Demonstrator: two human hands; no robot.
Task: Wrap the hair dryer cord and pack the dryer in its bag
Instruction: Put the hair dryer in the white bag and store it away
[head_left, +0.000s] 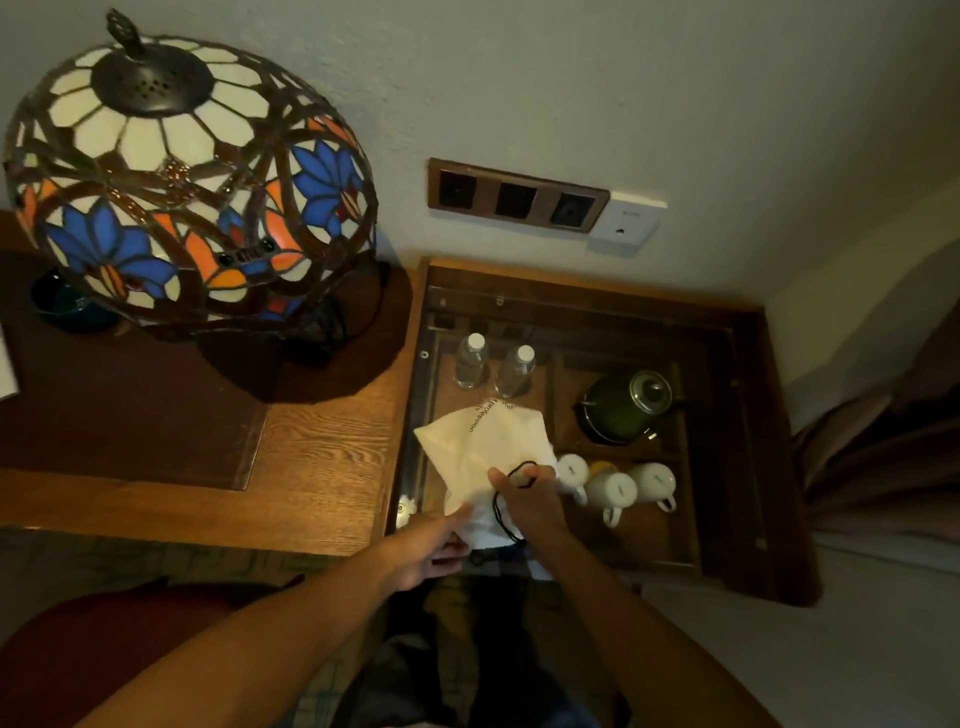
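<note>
A cream cloth bag (483, 447) with dark printed lettering is held over the glass-topped compartment, its closed end pointing away from me. My left hand (434, 548) grips the bag's near edge from the left. My right hand (524, 499) pinches the bag's mouth together with its thin black drawstring (506, 512), which loops over my fingers and hangs down. The hair dryer and its cord are not visible; whether they are inside the bag cannot be told.
Under the glass stand two water bottles (493, 364), a green kettle (626, 405) and several white mugs (615, 488). A stained-glass lamp (187, 176) fills the wooden desk (322, 447) at left. A socket strip (517, 200) is on the wall. Curtains hang at right.
</note>
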